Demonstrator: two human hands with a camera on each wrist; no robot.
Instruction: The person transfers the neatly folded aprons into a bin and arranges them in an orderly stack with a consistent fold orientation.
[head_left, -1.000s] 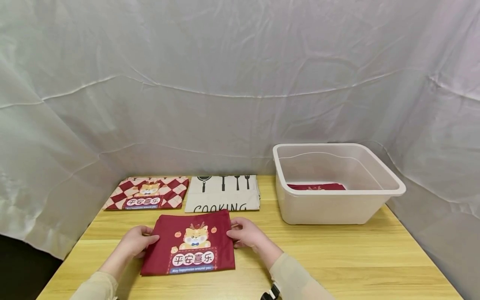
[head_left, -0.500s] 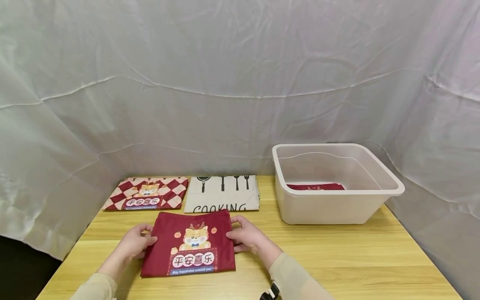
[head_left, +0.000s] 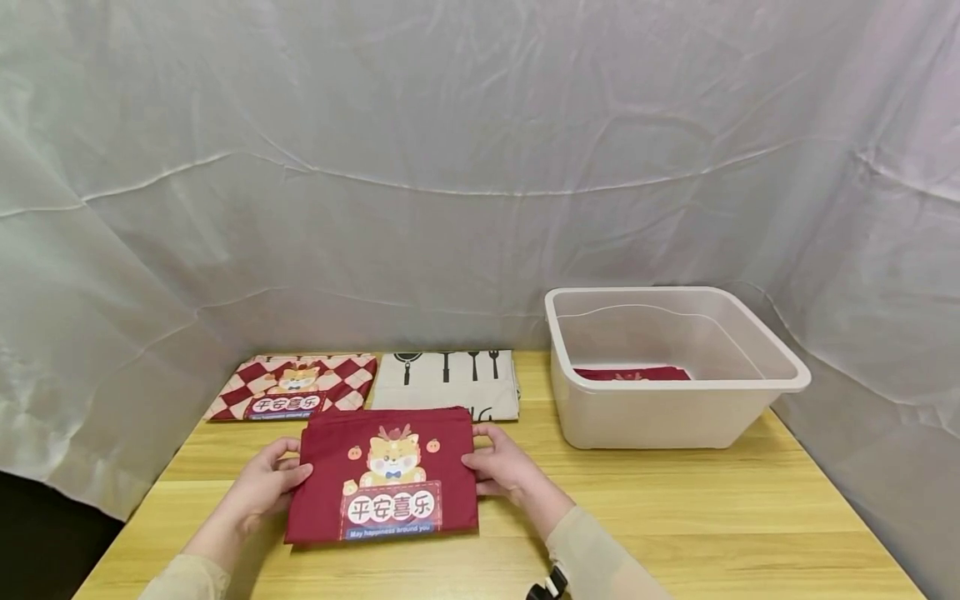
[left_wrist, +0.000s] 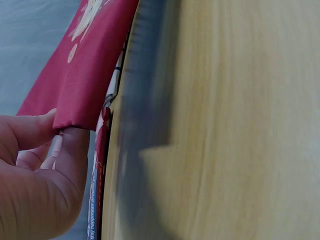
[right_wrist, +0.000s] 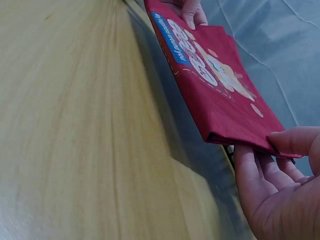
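A folded dark red cloth (head_left: 386, 477) with a cartoon animal and white characters is lifted just off the wooden table (head_left: 712, 517). My left hand (head_left: 262, 487) pinches its left edge, thumb on top and fingers beneath. My right hand (head_left: 501, 465) pinches its right edge the same way. In the left wrist view the left hand's thumb (left_wrist: 30, 131) lies on the red cloth (left_wrist: 82, 70). The right wrist view has the red cloth (right_wrist: 215, 85) held by the right hand's fingers (right_wrist: 260, 185), with the left hand (right_wrist: 190, 10) at its far end.
A red-and-white checked folded cloth (head_left: 296, 385) and a white cloth with kitchen-tool prints (head_left: 446, 383) lie at the table's back. A beige plastic tub (head_left: 675, 367) stands at the back right with a red cloth (head_left: 630, 374) in it. Grey sheeting surrounds the table.
Both hands have lifted the red cloth off the table and moved it slightly back, so it covers the lettering on the white cloth.
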